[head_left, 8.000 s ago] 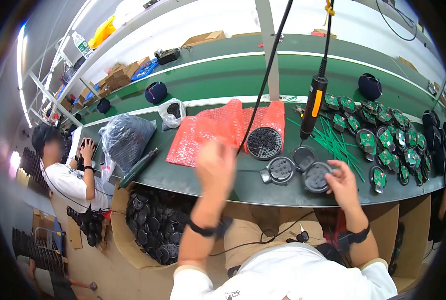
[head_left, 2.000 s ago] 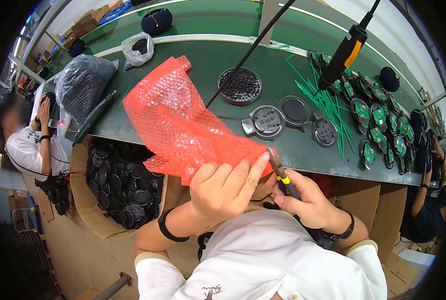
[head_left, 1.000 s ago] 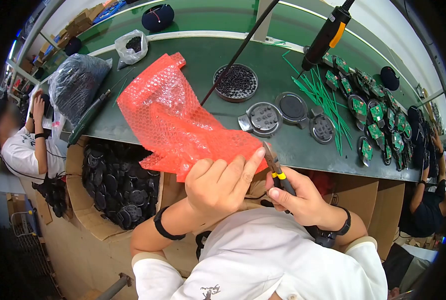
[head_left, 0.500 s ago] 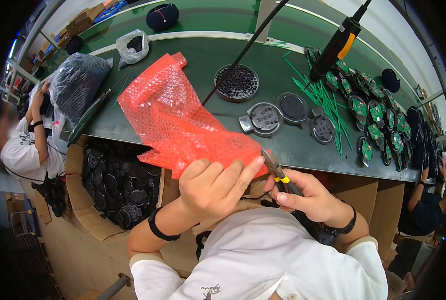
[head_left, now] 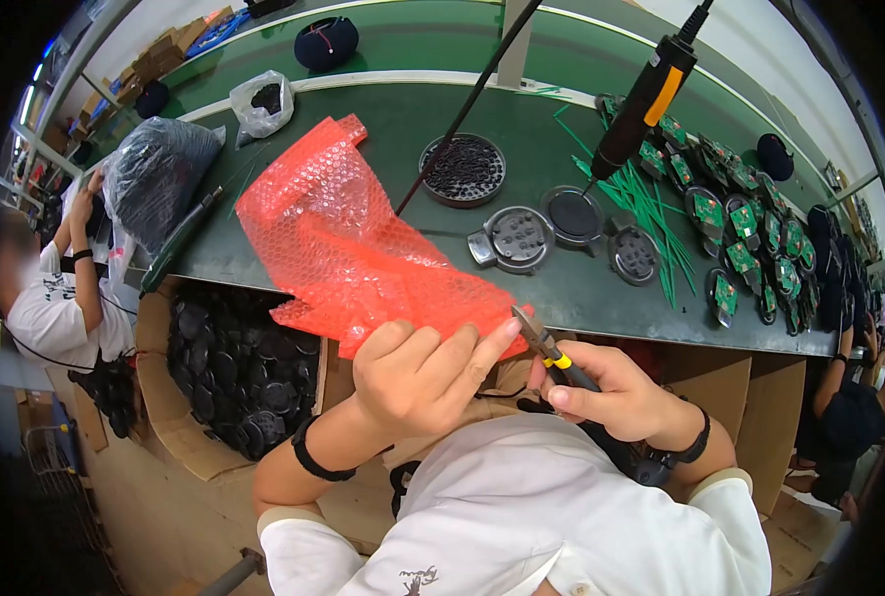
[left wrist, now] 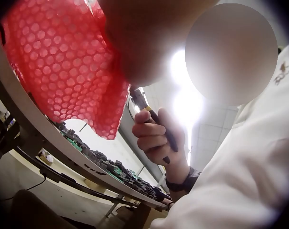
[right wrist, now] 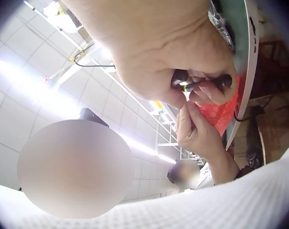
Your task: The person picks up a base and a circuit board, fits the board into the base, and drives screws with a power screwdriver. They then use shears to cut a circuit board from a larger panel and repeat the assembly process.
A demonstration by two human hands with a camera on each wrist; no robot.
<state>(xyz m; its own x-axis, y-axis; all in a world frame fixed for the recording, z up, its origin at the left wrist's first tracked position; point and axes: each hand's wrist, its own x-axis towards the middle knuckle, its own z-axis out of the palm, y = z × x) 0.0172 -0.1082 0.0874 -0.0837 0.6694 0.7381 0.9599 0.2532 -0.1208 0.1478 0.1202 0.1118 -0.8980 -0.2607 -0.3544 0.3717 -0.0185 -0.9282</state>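
My right hand (head_left: 611, 392) grips a pair of side cutters (head_left: 574, 372) with black handles and yellow bands. The cutters' metal head points up and left, right at the index fingertip of my left hand (head_left: 418, 372). That index finger reaches forward while the other fingers curl; in the right wrist view its tip meets the thumb. I cannot tell whether they pinch anything small. Red bubble wrap (head_left: 353, 243) lies just behind the left hand and hangs over the bench edge. In the left wrist view, the right hand (left wrist: 154, 136) holds the cutters before the wrap.
Round black housings (head_left: 517, 238) and a dish of small black parts (head_left: 462, 169) stand behind the hands. An electric screwdriver (head_left: 646, 104) hangs above green strips (head_left: 651, 228). Green circuit-board assemblies (head_left: 745, 223) are heaped right. A carton of black parts (head_left: 149, 397) stands lower left.
Eight seconds ago my right hand held a round black housing and the wrap lay farther back; now it grips the cutters. In the last second the hands barely move while the hanging screwdriver sways.
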